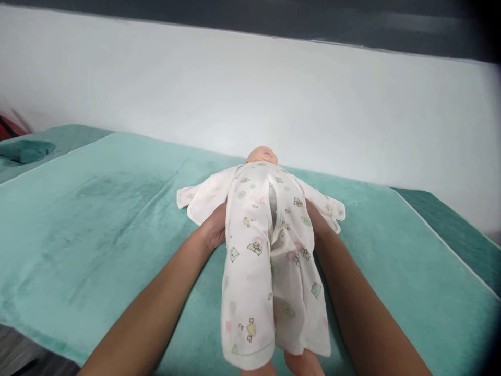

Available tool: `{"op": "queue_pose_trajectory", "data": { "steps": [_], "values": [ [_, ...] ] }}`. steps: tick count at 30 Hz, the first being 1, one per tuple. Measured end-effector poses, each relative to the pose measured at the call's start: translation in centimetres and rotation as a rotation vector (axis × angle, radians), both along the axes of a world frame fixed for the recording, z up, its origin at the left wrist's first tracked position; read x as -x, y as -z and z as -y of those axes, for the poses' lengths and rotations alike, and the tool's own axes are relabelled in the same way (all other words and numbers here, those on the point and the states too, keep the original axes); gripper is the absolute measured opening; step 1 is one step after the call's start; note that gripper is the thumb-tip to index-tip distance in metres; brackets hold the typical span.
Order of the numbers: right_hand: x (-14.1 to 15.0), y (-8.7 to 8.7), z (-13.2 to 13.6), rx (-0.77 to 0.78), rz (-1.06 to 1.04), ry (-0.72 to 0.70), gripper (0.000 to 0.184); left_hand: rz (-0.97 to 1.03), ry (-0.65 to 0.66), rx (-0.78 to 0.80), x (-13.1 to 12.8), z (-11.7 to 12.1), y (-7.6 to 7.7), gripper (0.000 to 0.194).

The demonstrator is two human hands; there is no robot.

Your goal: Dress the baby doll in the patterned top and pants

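A baby doll [262,154] lies on its back, head at the far end and feet toward me. It wears a white printed top, sleeves spread to both sides, and white split-crotch pants [250,282] with small bears on them. My left hand [216,225] is at the left side of the doll's hips, its fingers hidden under the clothes. On the opposite side, my right hand [316,219] reaches behind the pants, mostly covered by the fabric. What the fingers of either hand do is out of sight. The doll's bare feet show below the pant legs.
A green plush blanket [117,209] covers the surface under the doll. Behind it stands a white wall [235,89] with a dark band on top. Darker green cloth [450,224] lies at the right, and a red object [13,128] shows at the left edge.
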State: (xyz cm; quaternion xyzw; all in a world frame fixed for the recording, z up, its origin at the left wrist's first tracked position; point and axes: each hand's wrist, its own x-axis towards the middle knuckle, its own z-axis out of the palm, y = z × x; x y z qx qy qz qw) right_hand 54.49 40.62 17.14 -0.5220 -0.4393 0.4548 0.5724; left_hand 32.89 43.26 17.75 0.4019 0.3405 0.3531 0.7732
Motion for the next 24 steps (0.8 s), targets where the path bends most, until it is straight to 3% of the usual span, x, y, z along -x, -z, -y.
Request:
{"op": "queue_pose_trajectory", "data": {
  "steps": [6,8,14,20,24],
  "values": [
    [-0.3,0.0,0.1,0.102,-0.116,-0.11,0.036,0.032,-0.062,0.061,0.1,-0.4,0.3,0.037],
    [-1.0,0.4,0.1,0.134,-0.136,-0.155,0.033,0.046,-0.03,0.071,0.2,-0.4,0.4,0.037],
    [-1.9,1.3,0.1,0.184,-0.083,-0.131,0.034,-0.006,0.007,0.015,0.5,-0.6,0.8,0.037],
    [-1.9,1.5,0.6,0.136,-0.102,-0.221,0.043,0.025,0.021,0.015,0.3,-0.2,0.7,0.04],
    [-1.8,1.6,0.5,0.09,-0.144,-0.226,0.039,0.006,0.0,-0.027,0.2,0.6,-0.1,0.03]
  ]
}}
